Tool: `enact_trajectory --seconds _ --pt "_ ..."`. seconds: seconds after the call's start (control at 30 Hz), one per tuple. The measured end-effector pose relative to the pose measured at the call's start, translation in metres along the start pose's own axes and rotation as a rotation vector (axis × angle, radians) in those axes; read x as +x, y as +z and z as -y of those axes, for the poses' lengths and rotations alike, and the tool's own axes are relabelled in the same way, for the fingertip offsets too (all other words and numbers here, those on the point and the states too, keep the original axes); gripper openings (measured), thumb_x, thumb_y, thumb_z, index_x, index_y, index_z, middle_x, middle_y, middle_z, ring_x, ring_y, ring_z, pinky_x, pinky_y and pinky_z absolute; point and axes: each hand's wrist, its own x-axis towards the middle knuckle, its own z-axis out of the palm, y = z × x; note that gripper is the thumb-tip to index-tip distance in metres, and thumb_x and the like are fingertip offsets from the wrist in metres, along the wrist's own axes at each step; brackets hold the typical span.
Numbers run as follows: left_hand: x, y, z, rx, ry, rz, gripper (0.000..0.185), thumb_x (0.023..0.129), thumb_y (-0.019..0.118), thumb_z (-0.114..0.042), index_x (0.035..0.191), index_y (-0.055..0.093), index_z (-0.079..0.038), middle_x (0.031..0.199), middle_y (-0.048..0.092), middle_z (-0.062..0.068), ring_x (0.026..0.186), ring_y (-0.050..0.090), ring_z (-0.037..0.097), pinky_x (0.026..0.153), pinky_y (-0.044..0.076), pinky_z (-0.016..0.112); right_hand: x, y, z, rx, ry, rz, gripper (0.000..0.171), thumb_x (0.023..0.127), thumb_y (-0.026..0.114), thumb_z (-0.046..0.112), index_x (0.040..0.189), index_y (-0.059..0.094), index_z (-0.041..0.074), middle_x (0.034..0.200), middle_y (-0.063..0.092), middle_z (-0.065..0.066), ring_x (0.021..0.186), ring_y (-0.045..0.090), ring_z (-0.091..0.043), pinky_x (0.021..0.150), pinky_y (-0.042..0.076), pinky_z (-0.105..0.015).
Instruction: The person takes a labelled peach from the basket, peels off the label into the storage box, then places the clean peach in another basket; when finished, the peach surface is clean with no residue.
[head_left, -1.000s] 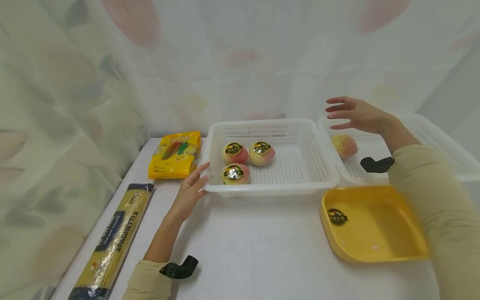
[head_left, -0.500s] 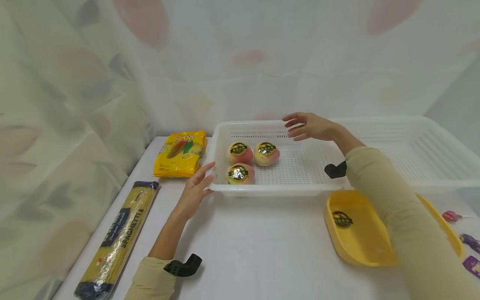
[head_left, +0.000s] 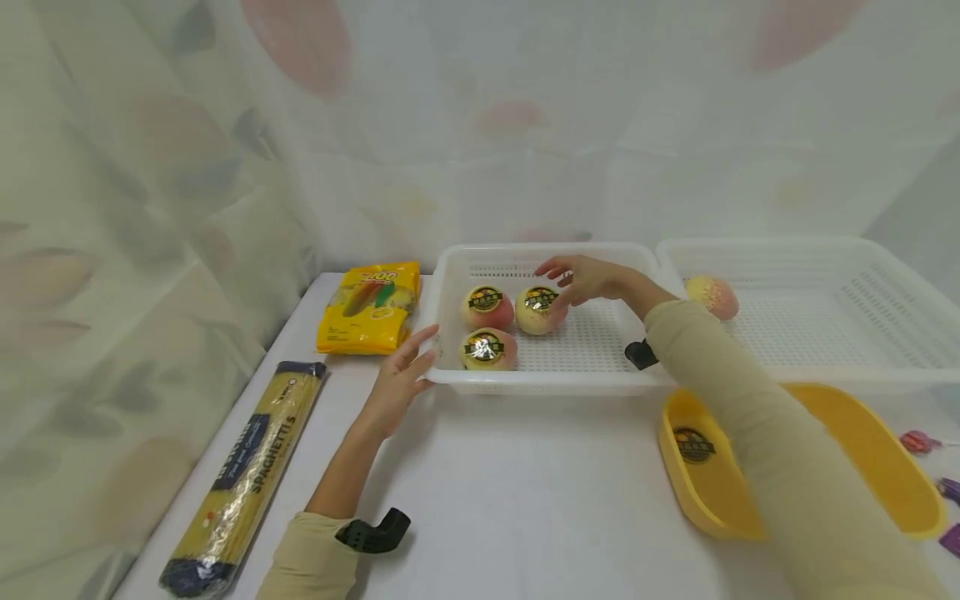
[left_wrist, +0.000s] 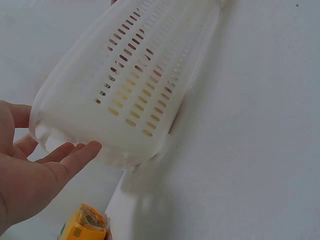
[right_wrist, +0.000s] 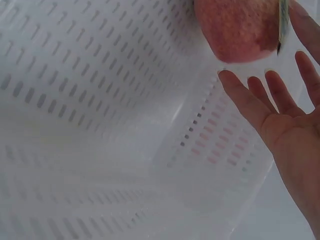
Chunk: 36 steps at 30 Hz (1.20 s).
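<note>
On the white desk (head_left: pixel 525 492), the left hand (head_left: pixel 396 385) rests flat against the near corner of the white basket (head_left: pixel 525 382) — fingers straight, holding nothing. Farther in, the right hand (head_left: pixel 581 279) hovers over 1 of 3 round pink peaches (head_left: pixel 538 310), fingers spread loose, not gripping. Best to cup the soft fruit gently (its shiny sticker looks slippery) and keep the holey plastic basket steady.

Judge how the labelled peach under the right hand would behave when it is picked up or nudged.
The labelled peach looks round, so it would probably roll if nudged. Its glossy sticker suggests the top may be slippery. It sits against another peach, so a push may move both.
</note>
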Motion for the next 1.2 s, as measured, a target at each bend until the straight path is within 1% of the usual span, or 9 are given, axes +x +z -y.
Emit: enact_trajectory --seconds 0.1,0.2,0.33,0.57,0.73,0.9,1.03,1.13,1.2 --pt "-0.001 0.001 0.000 0.000 -0.001 0.004 0.047 0.102 0.042 -0.009 0.148 0.032 -0.009 0.152 0.028 0.011 0.128 0.037 0.036 0.093 0.047 0.034 0.007 0.007 -0.001 -0.069 -0.005 0.013 0.075 0.078 0.076 0.003 0.143 0.038 0.009 0.146 0.030 -0.019 0.133 0.030 -0.036 0.096 0.044 -0.048" --pt "-0.001 0.001 0.000 0.002 -0.002 0.005 0.047 0.103 0.042 -0.009 0.148 0.033 -0.009 0.151 0.029 0.011 0.127 0.038 0.035 0.093 0.048 0.034 0.010 0.013 -0.002 -0.146 -0.033 0.019 0.075 0.077 0.077 0.003 0.141 0.039 0.009 0.142 0.034 -0.019 0.128 0.035 -0.036 0.098 0.042 -0.046" --pt "-0.001 0.001 -0.001 0.008 -0.003 -0.005 0.046 0.102 0.042 -0.009 0.148 0.033 -0.009 0.150 0.030 0.012 0.126 0.039 0.035 0.093 0.048 0.035 0.011 0.019 -0.002 -0.239 -0.068 -0.004 0.073 0.075 0.079 0.005 0.139 0.043 0.009 0.136 0.041 -0.018 0.119 0.042 -0.033 0.099 0.040 -0.043" --pt "-0.001 0.001 -0.002 0.016 -0.004 -0.003 0.047 0.103 0.042 -0.010 0.148 0.033 -0.009 0.152 0.028 0.010 0.128 0.038 0.036 0.096 0.046 0.038 0.010 0.022 0.000 -0.325 -0.092 -0.060 0.071 0.073 0.081 0.010 0.135 0.046 0.009 0.129 0.047 -0.017 0.113 0.048 -0.031 0.098 0.040 -0.044" --pt "-0.001 0.002 -0.002 0.014 -0.004 -0.006 0.047 0.102 0.043 -0.009 0.148 0.034 -0.010 0.152 0.028 0.008 0.129 0.038 0.036 0.096 0.046 0.038 0.009 0.021 -0.001 -0.347 -0.127 -0.075 0.068 0.072 0.081 0.009 0.133 0.049 0.008 0.127 0.050 -0.018 0.112 0.049 -0.032 0.098 0.040 -0.045" --pt "0.000 0.004 -0.001 0.019 -0.007 0.010 0.047 0.102 0.042 -0.010 0.148 0.033 -0.009 0.152 0.027 0.008 0.129 0.037 0.037 0.095 0.047 0.036 -0.002 0.013 -0.001 -0.363 -0.127 -0.097 0.068 0.074 0.081 0.013 0.135 0.049 0.010 0.129 0.050 -0.018 0.115 0.048 -0.033 0.099 0.039 -0.045" --pt "0.001 0.005 -0.002 0.019 -0.003 0.016 0.047 0.102 0.043 -0.010 0.148 0.033 -0.009 0.152 0.027 0.010 0.128 0.037 0.038 0.093 0.048 0.034 -0.016 0.001 0.011 -0.305 -0.125 -0.117 0.069 0.076 0.081 0.014 0.136 0.048 0.011 0.133 0.047 -0.017 0.118 0.046 -0.035 0.098 0.041 -0.044" --pt "0.001 0.006 -0.003 0.012 -0.002 0.014 0.047 0.102 0.043 -0.009 0.148 0.033 -0.009 0.152 0.028 0.010 0.128 0.037 0.037 0.092 0.049 0.033 -0.030 -0.008 0.025 -0.259 -0.144 -0.128 0.071 0.075 0.082 0.013 0.137 0.048 0.011 0.134 0.046 -0.016 0.118 0.045 -0.036 0.098 0.042 -0.044" --pt "0.001 0.006 -0.003 0.008 -0.006 0.013 0.047 0.102 0.043 -0.009 0.148 0.034 -0.009 0.152 0.027 0.009 0.128 0.037 0.037 0.092 0.049 0.032 -0.042 -0.012 0.035 -0.253 -0.171 -0.136 0.071 0.075 0.082 0.014 0.137 0.048 0.010 0.134 0.047 -0.015 0.118 0.045 -0.035 0.098 0.042 -0.044"
